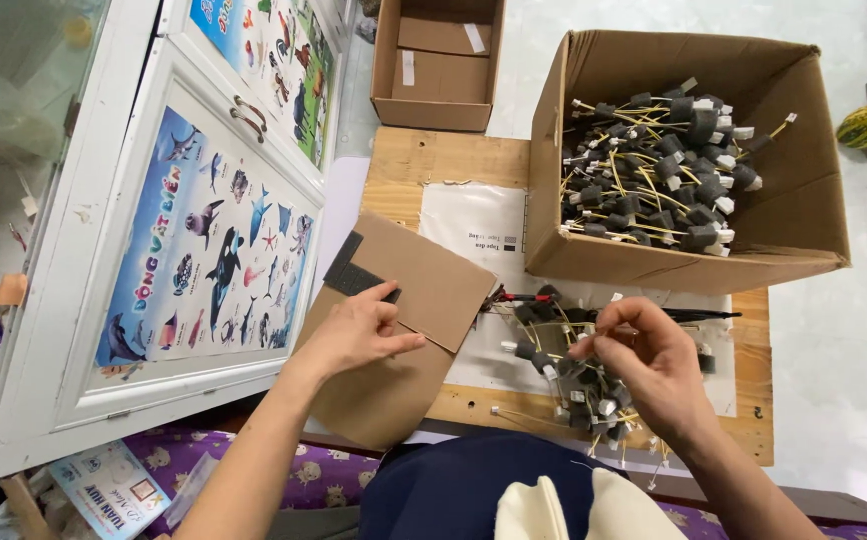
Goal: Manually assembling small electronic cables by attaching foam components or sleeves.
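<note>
My left hand [359,332] rests on a folded brown cardboard sheet [434,290], its fingertips touching a black foam strip [352,272] that lies on the sheet. My right hand [649,365] hovers over a loose pile of small black parts with yellow wires and white connectors [564,385], its fingers pinched on a thin wire from that pile. Both lie on a small wooden board [424,160] in front of me.
A big open cardboard box [794,215] at the right holds several of the same wired parts [659,165]. A smaller open box [439,65] stands behind the board. A white cabinet with sea-animal posters [209,225] is at the left. Black-handled pliers [699,316] lie near the pile.
</note>
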